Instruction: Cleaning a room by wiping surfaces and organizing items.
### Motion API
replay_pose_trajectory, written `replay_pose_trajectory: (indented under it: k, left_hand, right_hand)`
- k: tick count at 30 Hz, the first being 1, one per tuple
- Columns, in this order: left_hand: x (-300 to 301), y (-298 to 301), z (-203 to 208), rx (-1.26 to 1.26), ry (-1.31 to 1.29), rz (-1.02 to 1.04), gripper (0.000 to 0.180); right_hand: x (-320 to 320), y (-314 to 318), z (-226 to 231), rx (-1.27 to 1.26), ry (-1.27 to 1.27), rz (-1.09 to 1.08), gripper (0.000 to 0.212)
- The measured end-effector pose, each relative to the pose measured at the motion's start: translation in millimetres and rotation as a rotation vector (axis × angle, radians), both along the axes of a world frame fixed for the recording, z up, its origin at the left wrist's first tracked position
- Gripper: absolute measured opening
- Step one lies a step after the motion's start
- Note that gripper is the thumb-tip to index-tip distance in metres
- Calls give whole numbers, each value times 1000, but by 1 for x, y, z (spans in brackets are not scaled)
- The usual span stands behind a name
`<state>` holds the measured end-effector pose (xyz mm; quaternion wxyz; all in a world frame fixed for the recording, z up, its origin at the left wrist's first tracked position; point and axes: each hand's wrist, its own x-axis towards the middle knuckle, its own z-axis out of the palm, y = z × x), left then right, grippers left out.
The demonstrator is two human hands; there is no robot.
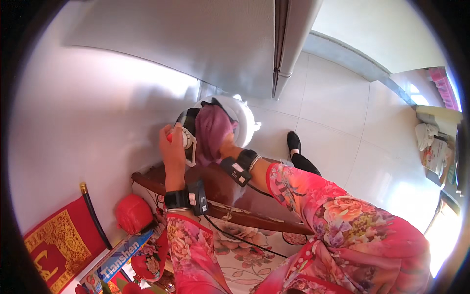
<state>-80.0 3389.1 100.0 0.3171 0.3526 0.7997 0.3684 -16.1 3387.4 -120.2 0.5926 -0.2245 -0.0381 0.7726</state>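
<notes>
My left hand (172,151) is closed around the end of a dark, rounded vessel (185,119) that looks like a thermos jug. Its white ribbed collar and white handle (193,151) show beside my fingers, with a spot of red under them. A mauve cloth (211,126) is bunched against the vessel's side. My right hand (228,143) grips this cloth from the right, most of its fingers hidden in the folds. Both hands are above the far edge of a dark brown wooden tabletop (259,201).
A round white base with knobs (247,117) stands on the tiled floor behind the vessel. A large pale cabinet (196,44) rises beyond it. Left are a white wall (88,122), a red round bundle (133,213) and a red-gold hanging (61,245). Cables trail from both wristbands.
</notes>
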Motion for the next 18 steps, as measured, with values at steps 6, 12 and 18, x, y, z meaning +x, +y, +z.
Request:
replay_pose_trajectory:
  k: [6, 12, 18]
  left_hand:
    - [-14, -18, 7, 18, 1, 49, 42]
    - [-13, -14, 2, 106, 77, 24, 34]
    - [-11, -9, 0, 114, 126, -16, 32]
  right_hand:
    - [25, -66, -30, 240, -877, 548, 54]
    - [37, -93, -29, 368, -975, 742, 48]
    - [42, -92, 11, 566, -1023, 859, 42]
